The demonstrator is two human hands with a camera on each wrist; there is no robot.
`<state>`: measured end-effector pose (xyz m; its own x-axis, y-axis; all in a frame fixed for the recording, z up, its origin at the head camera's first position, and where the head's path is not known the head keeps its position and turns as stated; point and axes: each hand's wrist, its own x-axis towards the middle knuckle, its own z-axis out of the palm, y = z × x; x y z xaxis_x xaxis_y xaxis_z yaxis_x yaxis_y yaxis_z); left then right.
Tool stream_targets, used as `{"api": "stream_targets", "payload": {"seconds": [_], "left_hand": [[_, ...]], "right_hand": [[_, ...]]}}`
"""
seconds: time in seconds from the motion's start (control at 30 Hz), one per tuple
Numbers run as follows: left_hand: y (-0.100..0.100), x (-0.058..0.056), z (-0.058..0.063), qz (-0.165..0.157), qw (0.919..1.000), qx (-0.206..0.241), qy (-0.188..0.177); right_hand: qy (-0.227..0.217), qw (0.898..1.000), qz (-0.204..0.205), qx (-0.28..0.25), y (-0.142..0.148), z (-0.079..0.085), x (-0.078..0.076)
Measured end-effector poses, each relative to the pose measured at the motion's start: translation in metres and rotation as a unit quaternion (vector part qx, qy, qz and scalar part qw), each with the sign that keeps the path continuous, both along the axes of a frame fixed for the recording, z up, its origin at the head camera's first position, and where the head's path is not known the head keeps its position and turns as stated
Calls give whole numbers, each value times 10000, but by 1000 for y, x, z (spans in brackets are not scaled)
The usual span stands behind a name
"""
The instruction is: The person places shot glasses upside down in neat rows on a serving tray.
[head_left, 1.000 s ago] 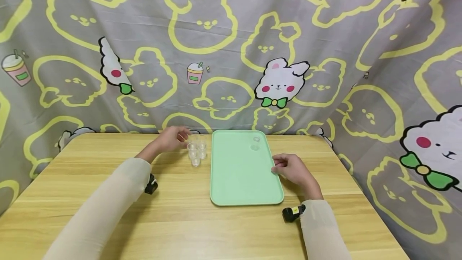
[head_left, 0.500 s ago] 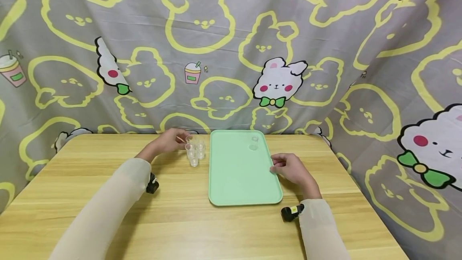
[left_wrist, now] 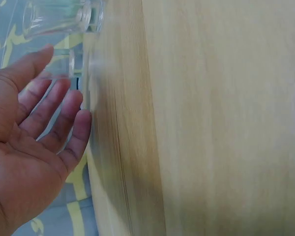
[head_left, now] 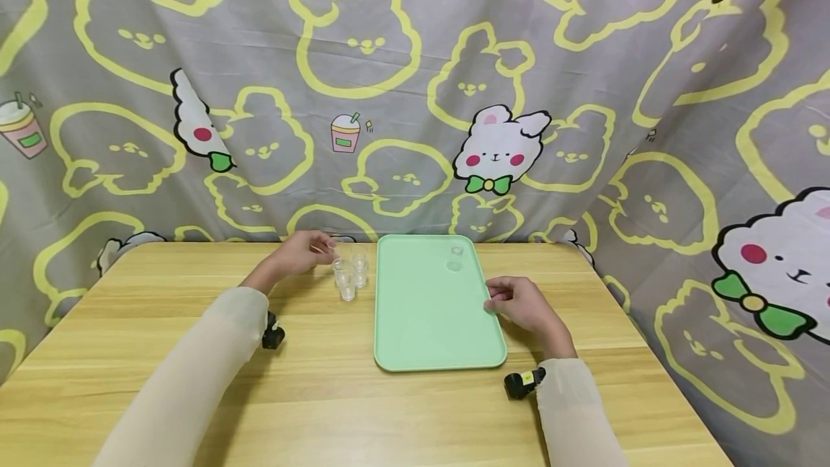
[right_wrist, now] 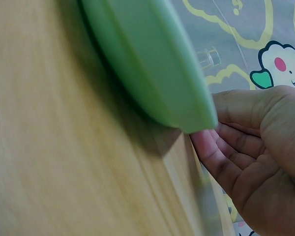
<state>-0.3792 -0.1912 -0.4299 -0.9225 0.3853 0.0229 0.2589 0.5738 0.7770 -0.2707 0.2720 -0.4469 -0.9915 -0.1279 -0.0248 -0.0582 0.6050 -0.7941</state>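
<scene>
My left hand [head_left: 303, 251] is at the far side of a cluster of small clear shot glasses [head_left: 346, 283] left of the tray. In the left wrist view, its thumb and fingers close around one shot glass [left_wrist: 64, 64], while another glass [left_wrist: 64, 17] stands beside it. My right hand [head_left: 524, 301] pinches the right edge of a light green tray [head_left: 434, 330]. The right wrist view has the thumb over the tray's rim [right_wrist: 152, 64] and a finger under it. Near the tray's far right corner stands a clear glass [head_left: 454, 265], its wider end down.
The wooden table [head_left: 337, 409] ends at a grey curtain [head_left: 402, 114] with yellow cartoon outlines, close behind the tray and glasses. Another curtain side hangs at the right. Black wrist cameras [head_left: 273, 334] sit at both sleeves.
My left hand has come to a glass at the back of the cluster, and that glass now stands slightly apart from the others. The right hand keeps its hold on the tray.
</scene>
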Motion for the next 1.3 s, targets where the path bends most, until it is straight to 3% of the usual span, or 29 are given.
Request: {"api": "stream_targets", "payload": {"seconds": [0.27,0.57,1.07,1.3], "left_hand": [[-9,3,6,406,9990,64,-171],[-9,5,18,769,9943,740,14],[18,11,39,620,9894,1225,479],[37,14,49,461,9860,1526,494]], "right_hand": [[5,10000,9,8,0,1,0],[7,10000,12,10,-2,1,0],[12,10000,82,54,0,0,1],[18,9999,118,72,-1,3,2]]}}
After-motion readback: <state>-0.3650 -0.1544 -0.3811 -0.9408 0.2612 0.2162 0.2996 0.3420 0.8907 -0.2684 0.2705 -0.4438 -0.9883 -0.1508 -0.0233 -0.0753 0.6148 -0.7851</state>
